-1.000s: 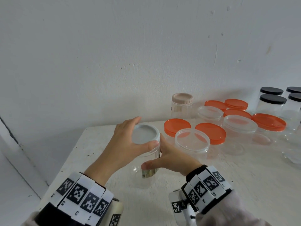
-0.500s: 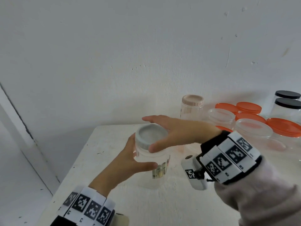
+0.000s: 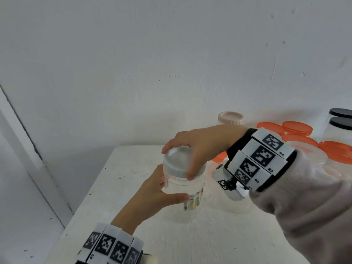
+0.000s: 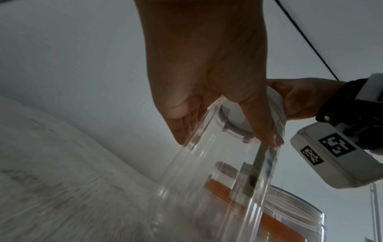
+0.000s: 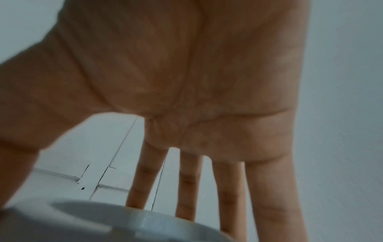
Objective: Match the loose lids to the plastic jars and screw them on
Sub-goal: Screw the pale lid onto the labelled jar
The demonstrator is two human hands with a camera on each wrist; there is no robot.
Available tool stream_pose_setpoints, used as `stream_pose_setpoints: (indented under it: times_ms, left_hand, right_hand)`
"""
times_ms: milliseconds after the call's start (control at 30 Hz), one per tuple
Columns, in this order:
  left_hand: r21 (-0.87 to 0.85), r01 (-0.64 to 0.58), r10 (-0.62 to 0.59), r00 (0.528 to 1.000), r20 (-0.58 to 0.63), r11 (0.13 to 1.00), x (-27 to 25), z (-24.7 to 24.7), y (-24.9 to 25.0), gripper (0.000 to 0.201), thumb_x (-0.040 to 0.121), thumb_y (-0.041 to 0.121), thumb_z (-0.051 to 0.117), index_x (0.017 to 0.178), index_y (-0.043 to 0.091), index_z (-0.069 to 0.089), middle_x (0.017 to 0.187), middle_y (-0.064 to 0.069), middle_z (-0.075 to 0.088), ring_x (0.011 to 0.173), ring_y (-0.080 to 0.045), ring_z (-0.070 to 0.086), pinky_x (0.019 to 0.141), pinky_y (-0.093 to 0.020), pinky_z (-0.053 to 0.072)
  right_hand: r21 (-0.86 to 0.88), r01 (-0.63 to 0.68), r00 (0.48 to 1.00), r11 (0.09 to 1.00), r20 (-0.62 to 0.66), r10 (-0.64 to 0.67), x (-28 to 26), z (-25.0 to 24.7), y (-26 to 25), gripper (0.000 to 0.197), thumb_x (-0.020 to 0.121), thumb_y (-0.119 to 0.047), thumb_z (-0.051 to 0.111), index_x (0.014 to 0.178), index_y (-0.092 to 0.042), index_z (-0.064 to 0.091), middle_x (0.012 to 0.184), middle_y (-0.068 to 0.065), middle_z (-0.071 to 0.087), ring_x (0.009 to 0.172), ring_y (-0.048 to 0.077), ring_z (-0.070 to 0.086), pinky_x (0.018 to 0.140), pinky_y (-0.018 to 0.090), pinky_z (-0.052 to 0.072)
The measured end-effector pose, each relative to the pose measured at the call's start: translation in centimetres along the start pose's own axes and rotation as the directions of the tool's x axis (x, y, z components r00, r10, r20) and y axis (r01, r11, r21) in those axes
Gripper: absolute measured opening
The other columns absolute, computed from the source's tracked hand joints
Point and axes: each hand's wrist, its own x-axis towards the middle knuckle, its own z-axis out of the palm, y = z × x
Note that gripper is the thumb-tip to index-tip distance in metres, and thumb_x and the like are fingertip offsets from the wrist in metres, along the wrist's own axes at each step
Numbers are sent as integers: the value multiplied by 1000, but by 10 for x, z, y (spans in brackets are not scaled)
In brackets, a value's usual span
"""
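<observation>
A tall clear plastic jar (image 3: 182, 202) with a printed label stands on the white table (image 3: 133, 168), capped by a grey lid (image 3: 179, 161). My left hand (image 3: 158, 195) grips the jar's body from the left, thumb across the front. My right hand (image 3: 194, 147) reaches over from the right and holds the lid's rim with thumb and fingers. In the left wrist view the jar (image 4: 217, 180) runs down from my left hand (image 4: 207, 81), with the lid (image 4: 238, 117) at its top. In the right wrist view my right hand (image 5: 186, 98) arches over the lid (image 5: 103, 226).
Behind my right arm stand several clear jars with orange lids (image 3: 297, 128), a jar with a beige lid (image 3: 230, 118) and black-lidded jars (image 3: 341, 117) at the far right by the wall. The table's left edge drops off near a white door frame.
My right hand has settled onto the lid from above, gripping its rim. A second ago it held the jar's body while the left hand was on the lid; the hands swapped.
</observation>
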Motion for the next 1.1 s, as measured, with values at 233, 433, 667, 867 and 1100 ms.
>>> stream_pose_setpoints:
  times_ms: [233,433,667,867,1100]
  left_hand:
    - [21,4,-5,1000,30,1000,-1,-1,5,89,66,44,83,139,41,32,139,17,48,130,-11,45,111,-38,38]
    - [-12,4,-3,998,60,1000,-1,-3,6,83,67,41,82,134,45,34,132,24,51,122,0,48,92,-15,44]
    - [-31,0,2,999,50,1000,-1,-1,4,82,67,42,83,134,43,36,132,21,52,123,-3,49,101,-26,44]
    - [-58,-3,6,999,47,998,-2,-1,3,82,64,47,84,130,49,36,130,25,52,119,2,49,89,-16,43]
    - [-56,-10,12,999,40,998,-3,1,6,78,66,44,81,129,49,35,128,27,49,117,4,48,79,-9,42]
  right_hand:
    - [51,67,994,996,81,-71,-3,-7,0,76,72,-14,79,129,-53,45,133,-21,37,123,7,39,88,25,43]
    - [-1,101,987,995,128,-100,-2,-9,-7,79,70,-7,77,129,-49,47,134,-18,38,124,12,41,98,39,48]
    - [-86,-5,999,996,44,9,0,-5,-8,73,67,-54,81,129,-53,41,128,-15,44,106,13,58,81,29,53]
    - [-131,-169,986,977,-13,168,2,3,-12,84,63,-82,64,132,-44,36,108,-13,52,79,10,62,60,24,45]
    - [-108,-92,996,990,12,94,-3,-4,-13,70,74,-66,68,135,-42,42,129,-10,48,104,16,59,83,29,50]
